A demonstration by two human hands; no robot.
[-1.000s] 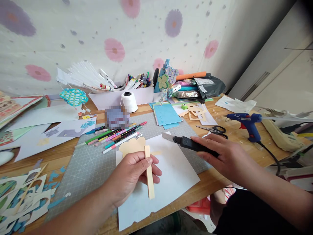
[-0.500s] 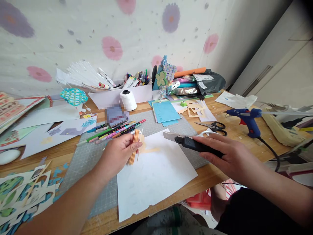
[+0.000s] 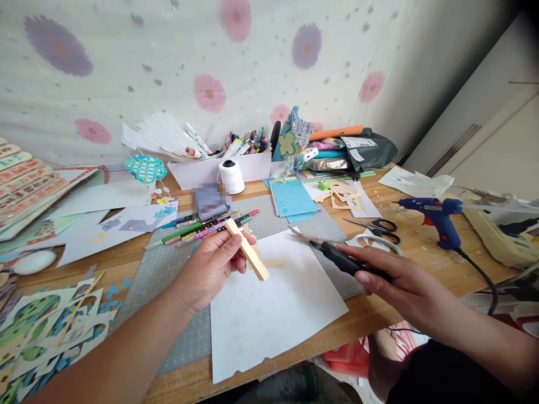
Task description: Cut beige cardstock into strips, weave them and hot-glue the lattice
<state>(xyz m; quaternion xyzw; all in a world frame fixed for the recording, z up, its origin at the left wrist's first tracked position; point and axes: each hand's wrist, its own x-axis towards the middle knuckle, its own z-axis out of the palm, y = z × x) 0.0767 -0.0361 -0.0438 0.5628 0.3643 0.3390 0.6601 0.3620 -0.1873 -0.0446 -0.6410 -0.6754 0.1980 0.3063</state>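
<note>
My left hand [image 3: 217,264] is closed round a thin stack of cream-coloured strips [image 3: 252,258], gripped between thumb and fingers and tilted down to the right. Whether they are wood or card I cannot tell. In my right hand [image 3: 393,275] is a black-handled utility knife [image 3: 341,258], its blade out and pointing left, apart from the strips. Below both hands lies a white sheet of paper [image 3: 273,320], partly over a grey cutting mat [image 3: 181,342]. A pale yellow piece rests on the sheet, partly hidden behind the strips.
Several coloured markers [image 3: 206,227] lie behind my left hand, near a white thread spool [image 3: 231,178]. Black-handled scissors [image 3: 385,225] and a blue glue gun [image 3: 438,213] with its cord are at right. Paper scraps [image 3: 54,331] pile up at left. Blue paper [image 3: 298,199] lies farther back.
My left hand has turned the stack from nearly upright to slanting, so its broad face shows. The knife has tipped a little in my right hand. The whole view has shifted slightly.
</note>
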